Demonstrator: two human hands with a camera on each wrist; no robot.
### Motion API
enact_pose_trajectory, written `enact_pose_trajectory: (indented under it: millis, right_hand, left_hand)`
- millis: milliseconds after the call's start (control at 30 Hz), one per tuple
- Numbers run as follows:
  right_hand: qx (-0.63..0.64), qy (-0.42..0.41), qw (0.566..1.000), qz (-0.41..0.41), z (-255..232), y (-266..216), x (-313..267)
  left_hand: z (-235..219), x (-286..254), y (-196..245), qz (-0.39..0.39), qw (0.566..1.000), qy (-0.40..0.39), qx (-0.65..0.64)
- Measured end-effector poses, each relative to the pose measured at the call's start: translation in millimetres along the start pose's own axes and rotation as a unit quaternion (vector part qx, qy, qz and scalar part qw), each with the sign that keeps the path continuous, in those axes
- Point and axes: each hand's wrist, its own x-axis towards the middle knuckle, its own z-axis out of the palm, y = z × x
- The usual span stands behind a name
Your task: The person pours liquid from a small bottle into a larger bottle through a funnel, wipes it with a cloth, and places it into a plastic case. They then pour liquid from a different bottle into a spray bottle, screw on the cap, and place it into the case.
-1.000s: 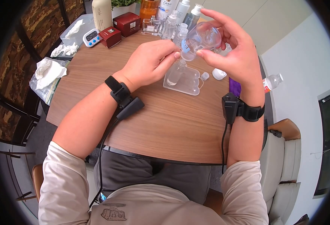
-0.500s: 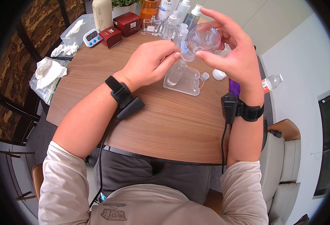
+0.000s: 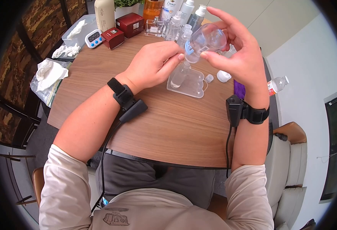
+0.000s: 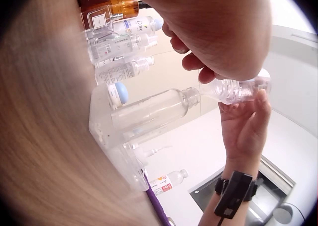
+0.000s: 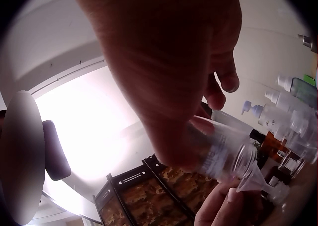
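Observation:
A clear bottle point(image 3: 208, 38) with blue lettering is held tilted in my right hand point(image 3: 239, 51), thumb on the near side and fingers behind. Its mouth points down into a small clear funnel point(image 5: 255, 180). With thumb and fingertips, my left hand point(image 3: 153, 63) pinches the funnel at its rim. Below stands a slim clear bottle point(image 4: 154, 109), upright, with a little clear liquid at the bottom. The funnel's narrow end is at this bottle's neck. Under it lies a translucent tray point(image 3: 193, 91) with a wavy edge.
A small cap point(image 3: 209, 78) and a white cap point(image 3: 224, 76) lie right of the tray. Pump and spray bottles point(image 3: 173, 27), dark red boxes point(image 3: 129, 26) and a timer point(image 3: 93, 38) line the back. Crumpled tissues point(image 3: 66, 51) are at left, a purple cloth point(image 3: 239, 90) at right.
The tilted bottle has turned slightly in my right hand, so its blue lettering shows more. My left hand and the slim bottle stay in place.

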Motion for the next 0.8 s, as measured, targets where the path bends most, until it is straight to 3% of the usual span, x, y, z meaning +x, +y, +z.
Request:
enact_pose_trajectory:
  millis: [433,533,600,800]
  right_hand:
    - [0.042,0.053,0.998,-0.02,-1,-2,0]
    - [0.021,0.015,0.999,0.04,-4,-6,0]
    - [0.041,0.022,0.999,-0.025,5,7,2]
    - [0.036,0.024,0.999,-0.028,5,6,1]
  left_hand:
    - [2,0,-3,0.01,1.0,0.008,-0.009]
    - [1,0,-1,0.009,1.0,0.007,-0.003]
    - [-1,1,1,0.005,1.0,0.003,-0.002]
    - [0,0,0,0.001,1.0,0.004,-0.006]
